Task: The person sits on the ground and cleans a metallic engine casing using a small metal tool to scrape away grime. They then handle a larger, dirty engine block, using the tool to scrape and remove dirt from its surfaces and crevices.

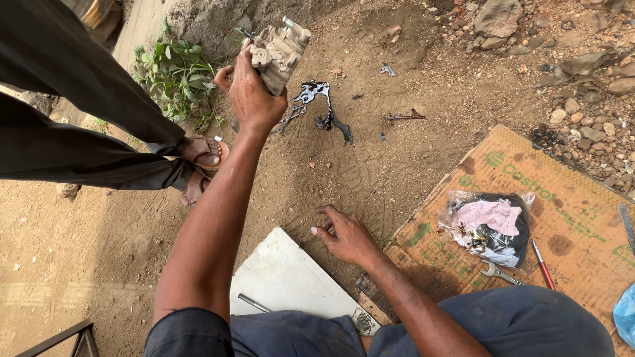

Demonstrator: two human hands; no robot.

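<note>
Nearest the person's knees lies a flat white board on the dirt ground, with a thin metal rod on it. Just beyond the board's far edge, the right hand rests on the soil, fingers spread, holding nothing. To the right of the board lies a brown cardboard sheet carrying a clear plastic bag of rags, a silver spanner and a red-handled screwdriver. Well beyond the board, the left hand is raised, its grip closed around a grimy cast-metal engine part. Just past it, black metal pieces lie on the soil. Left of the board stands another person's sandalled feet.
</note>
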